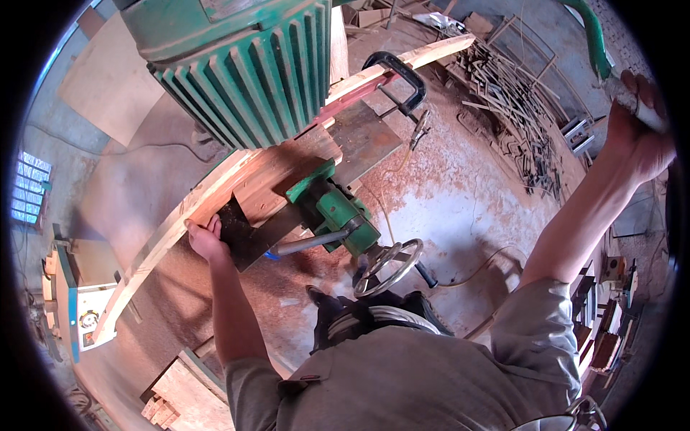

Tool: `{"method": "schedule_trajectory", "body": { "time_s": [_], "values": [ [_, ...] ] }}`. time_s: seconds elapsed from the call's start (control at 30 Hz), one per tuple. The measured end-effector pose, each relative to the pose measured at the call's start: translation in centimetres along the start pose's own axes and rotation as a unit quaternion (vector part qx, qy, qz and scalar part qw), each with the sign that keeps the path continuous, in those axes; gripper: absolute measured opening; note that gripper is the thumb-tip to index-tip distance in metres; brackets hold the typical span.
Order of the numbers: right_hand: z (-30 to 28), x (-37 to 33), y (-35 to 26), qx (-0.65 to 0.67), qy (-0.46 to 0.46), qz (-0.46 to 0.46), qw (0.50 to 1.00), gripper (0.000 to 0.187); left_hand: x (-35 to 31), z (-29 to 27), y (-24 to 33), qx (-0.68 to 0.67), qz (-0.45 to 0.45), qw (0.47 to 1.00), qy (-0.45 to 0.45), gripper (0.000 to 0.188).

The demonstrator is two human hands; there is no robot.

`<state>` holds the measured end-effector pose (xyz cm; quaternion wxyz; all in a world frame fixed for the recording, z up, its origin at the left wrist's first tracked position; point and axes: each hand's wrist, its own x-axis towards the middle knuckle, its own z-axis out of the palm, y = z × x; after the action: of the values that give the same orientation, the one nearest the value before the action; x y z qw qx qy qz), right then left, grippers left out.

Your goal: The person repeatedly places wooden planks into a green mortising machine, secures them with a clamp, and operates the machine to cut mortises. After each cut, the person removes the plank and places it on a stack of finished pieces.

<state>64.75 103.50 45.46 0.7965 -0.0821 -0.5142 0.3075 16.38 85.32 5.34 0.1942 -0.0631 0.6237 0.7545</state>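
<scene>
My left hand (208,241) grips the near edge of a long curved wooden beam (154,248), thumb and fingers at its side. The beam runs across the machine's table, passing behind a green ribbed motor housing (251,86) that hides its middle. Up at the right, my right hand (640,118) is closed round the pale grip (624,99) of a green lever (595,43). A black C-clamp (411,79) sits over the beam's far part. Below the motor, a green machine part (343,215) carries a metal handwheel (392,268).
Many loose wood strips (514,115) are heaped at the far right. A large pale board (108,79) leans at the far left. A cabinet-like box (86,309) stands by the beam's near end. A cable (481,269) crosses the dusty floor, and wood pieces (183,395) lie at lower left.
</scene>
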Motion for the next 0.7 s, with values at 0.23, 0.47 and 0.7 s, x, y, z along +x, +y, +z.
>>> {"method": "schedule_trajectory", "body": {
  "time_s": [0.23, 0.47, 0.7],
  "values": [
    [-5.4, -1.3, -0.6, 0.131, -0.084, 0.078, 0.985, 0.037, -0.2, 0.0, 0.2, 0.005, -0.006, 1.0, 0.003, 0.046],
    [-10.2, -5.4, -0.4, 0.112, -0.05, 0.073, 0.99, 0.036, -0.9, 0.5, 0.5, 0.018, -0.004, 1.0, 0.014, 0.044],
    [-11.9, -10.8, 0.1, 0.133, -0.054, 0.09, 0.986, 0.032, -1.3, 0.8, 0.9, 0.026, -0.024, 0.999, 0.019, 0.045]
  ]
}}
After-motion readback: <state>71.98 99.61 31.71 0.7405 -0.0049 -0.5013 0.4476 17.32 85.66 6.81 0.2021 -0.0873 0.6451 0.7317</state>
